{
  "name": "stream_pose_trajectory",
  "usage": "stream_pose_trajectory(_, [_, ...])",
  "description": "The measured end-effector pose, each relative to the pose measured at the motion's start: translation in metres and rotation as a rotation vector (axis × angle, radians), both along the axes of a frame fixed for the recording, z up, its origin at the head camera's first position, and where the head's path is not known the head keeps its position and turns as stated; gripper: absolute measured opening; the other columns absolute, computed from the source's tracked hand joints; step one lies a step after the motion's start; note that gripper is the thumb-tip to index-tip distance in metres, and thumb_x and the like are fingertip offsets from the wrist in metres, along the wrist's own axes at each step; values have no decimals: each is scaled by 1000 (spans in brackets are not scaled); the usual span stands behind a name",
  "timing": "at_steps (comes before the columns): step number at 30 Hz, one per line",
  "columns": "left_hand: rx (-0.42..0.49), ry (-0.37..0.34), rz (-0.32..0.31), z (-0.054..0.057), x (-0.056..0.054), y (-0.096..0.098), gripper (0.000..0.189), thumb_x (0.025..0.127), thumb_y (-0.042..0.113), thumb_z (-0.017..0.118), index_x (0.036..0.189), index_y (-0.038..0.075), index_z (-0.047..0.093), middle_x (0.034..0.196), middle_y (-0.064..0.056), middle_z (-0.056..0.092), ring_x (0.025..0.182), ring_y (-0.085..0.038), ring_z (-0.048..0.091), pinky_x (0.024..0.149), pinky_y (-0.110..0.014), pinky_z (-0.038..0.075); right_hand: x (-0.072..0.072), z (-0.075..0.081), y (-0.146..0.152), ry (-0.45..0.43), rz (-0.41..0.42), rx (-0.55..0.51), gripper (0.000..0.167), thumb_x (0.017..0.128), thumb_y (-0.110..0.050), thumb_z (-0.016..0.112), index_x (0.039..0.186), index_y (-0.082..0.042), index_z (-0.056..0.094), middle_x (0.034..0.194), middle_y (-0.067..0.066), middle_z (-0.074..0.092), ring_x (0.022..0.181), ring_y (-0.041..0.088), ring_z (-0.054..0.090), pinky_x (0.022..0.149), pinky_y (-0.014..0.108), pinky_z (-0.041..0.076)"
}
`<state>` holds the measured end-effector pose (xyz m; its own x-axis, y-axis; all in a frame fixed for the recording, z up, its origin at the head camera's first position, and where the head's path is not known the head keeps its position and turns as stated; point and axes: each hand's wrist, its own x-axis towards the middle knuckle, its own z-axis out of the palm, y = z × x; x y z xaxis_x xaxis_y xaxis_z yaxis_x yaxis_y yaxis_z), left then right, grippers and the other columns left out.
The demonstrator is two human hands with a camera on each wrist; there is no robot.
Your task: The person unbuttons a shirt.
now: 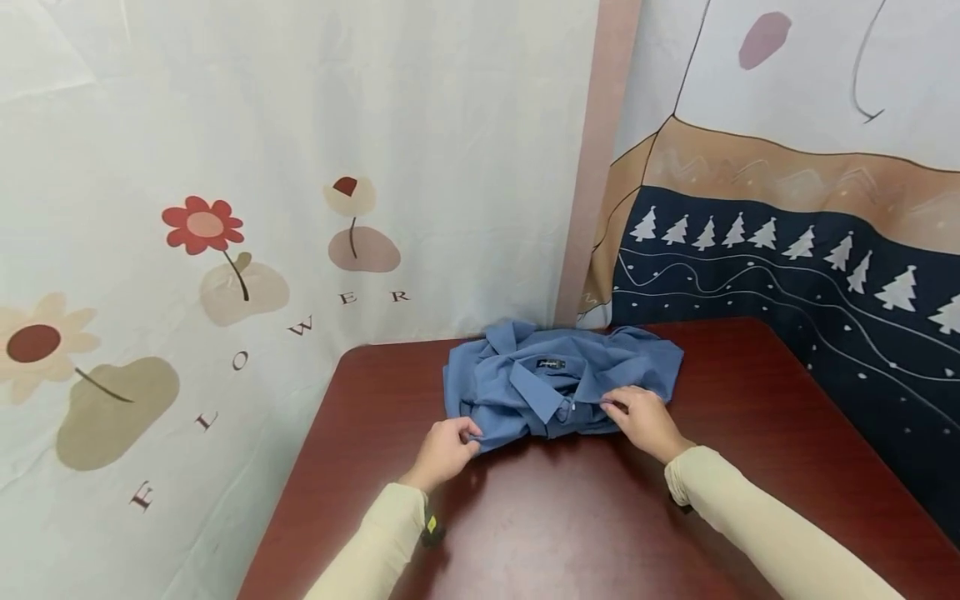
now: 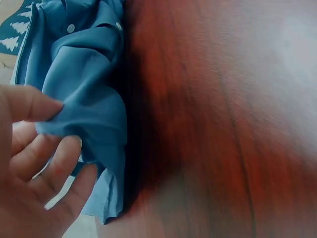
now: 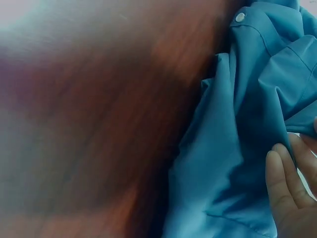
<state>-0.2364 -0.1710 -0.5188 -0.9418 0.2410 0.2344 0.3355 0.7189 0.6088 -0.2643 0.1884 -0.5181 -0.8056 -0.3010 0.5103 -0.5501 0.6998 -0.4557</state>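
A blue collared button-up shirt [image 1: 495,385] lies bunched at the far end of the table, its collar and dark neck label facing up. At its near left corner my left hand [image 1: 441,454] pinches a fold of cloth between thumb and fingers. Right of the collar, my right hand [image 1: 649,423] grips another fold of the shirt front. Small pale buttons show on the shirt [image 2: 81,69] in the left wrist view. In the right wrist view the right hand's fingers [image 3: 282,173] lie against the cloth, its thumb mostly out of frame.
The shirt rests on a glossy reddish-brown table [image 1: 540,517] with rounded far corners. A white flower-print curtain [image 1: 465,167] hangs along the left and back. On the right hangs a dark blue cloth with white trees [image 1: 810,292].
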Motion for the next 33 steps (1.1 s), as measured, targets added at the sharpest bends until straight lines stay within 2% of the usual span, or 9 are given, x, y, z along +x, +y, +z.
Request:
stream_pose_trajectory(4, [-36, -64, -102, 2, 8, -6, 15, 75, 3, 69, 83, 15, 70, 63, 9, 53, 58, -6, 50, 56, -25, 45, 14, -2, 3, 10, 27, 23, 11, 83, -10, 77, 94, -10, 76, 93, 0, 71, 86, 18, 65, 76, 41, 54])
stream_pose_trajectory(10, [-39, -128, -189, 4, 16, -12, 16, 73, 0, 69, 80, 15, 69, 60, 11, 52, 55, -4, 49, 55, -25, 45, 30, -7, 7, 7, 69, 37, 13, 82, -9, 78, 93, -13, 76, 91, -5, 69, 84, 13, 63, 73, 37, 55])
stream_pose_trajectory(14, [-45, -106, -215, 5, 19, -14, 16, 74, 4, 71, 82, 17, 69, 63, 11, 54, 57, -3, 51, 57, -25, 46, 36, -5, 10, -19, 103, 45, 19, 83, -11, 78, 101, -14, 75, 96, -5, 69, 81, 7, 61, 71, 32, 55])
stream_pose_trajectory(16, [-69, -48, -197, 6, 19, -13, 14, 75, 9, 74, 84, 18, 69, 68, 10, 54, 61, -4, 51, 58, -25, 45, 36, -2, 12, -31, 125, 29, 25, 83, -11, 78, 107, -12, 73, 99, -2, 68, 77, 5, 59, 67, 29, 53])
stream_pose_trajectory(20, [-104, 68, -97, 7, 15, -8, 15, 77, 24, 78, 89, 21, 69, 77, 7, 53, 68, -7, 50, 60, -26, 43, 29, 5, 16, 7, 104, -25, 32, 84, -10, 76, 116, -10, 70, 99, 1, 66, 71, 6, 53, 59, 28, 48])
stream_pose_trajectory(23, [-84, 135, -17, 8, 7, 0, 21, 80, 29, 78, 96, 21, 69, 86, 3, 55, 74, -11, 51, 63, -28, 44, 17, 8, 18, 81, 21, -27, 35, 85, -11, 75, 118, -9, 68, 105, 4, 65, 84, 14, 58, 68, 36, 50])
stream_pose_trajectory(25, [-71, 190, 27, 8, 0, 6, 28, 80, 31, 78, 104, 19, 69, 95, 1, 57, 82, -13, 53, 67, -31, 46, 7, 9, 19, 99, -40, 0, 40, 84, -14, 76, 123, -7, 65, 113, 8, 63, 98, 23, 57, 81, 44, 49])
stream_pose_trajectory(29, [-96, 256, 79, 5, -15, 16, 48, 78, 33, 81, 121, 18, 64, 117, -2, 54, 102, -21, 51, 84, -39, 45, -10, 5, 21, 7, -141, 105, 61, 84, -23, 78, 136, -5, 53, 133, 17, 52, 121, 37, 43, 97, 58, 36])
stream_pose_trajectory(33, [-137, 214, 68, 0, -27, 22, 63, 77, 35, 83, 132, 19, 58, 131, -4, 51, 115, -27, 47, 93, -47, 40, -19, -3, 23, -124, -213, 218, 74, 83, -28, 79, 143, -2, 43, 139, 23, 46, 126, 43, 38, 98, 62, 32])
